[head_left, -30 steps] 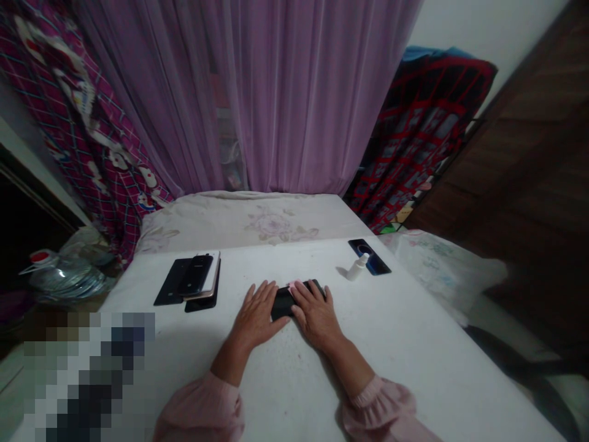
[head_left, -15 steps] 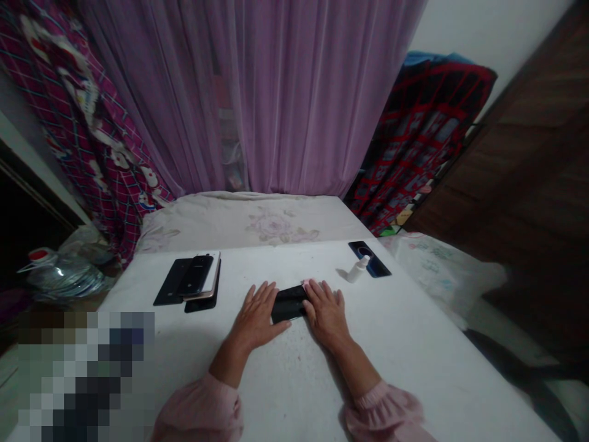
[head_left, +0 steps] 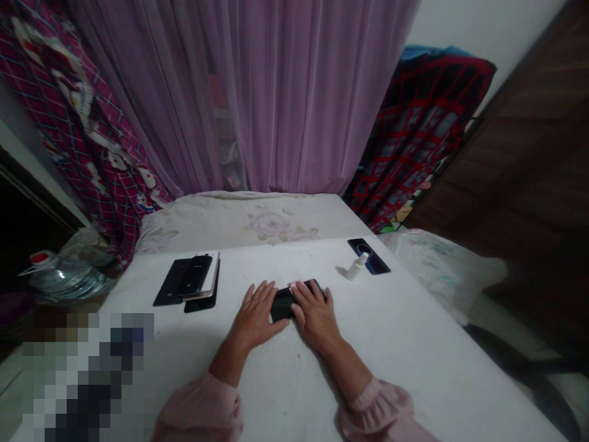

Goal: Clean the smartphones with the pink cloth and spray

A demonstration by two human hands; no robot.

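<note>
A black smartphone [head_left: 281,304] lies flat on the white table, partly covered by my hands. My left hand [head_left: 256,315] holds its left end, with the thumb along the near edge and the other fingers stretched toward the far side. On top of the screen rests my right hand [head_left: 317,314], pressing down a small pink cloth [head_left: 297,286] that is mostly hidden under the fingers. A small white spray bottle [head_left: 357,267] stands beyond my right hand, beside a dark blue phone [head_left: 379,263].
At the left of the table [head_left: 285,393] several phones and dark flat devices [head_left: 200,274] lie in a pile. A floral cloth [head_left: 276,224] covers the back part, before purple curtains [head_left: 299,92]. A large water bottle [head_left: 59,276] stands left of the table.
My right hand has slid left across the phone with the pink cloth, uncovering the phone's right end. My left hand stays at the left end.
</note>
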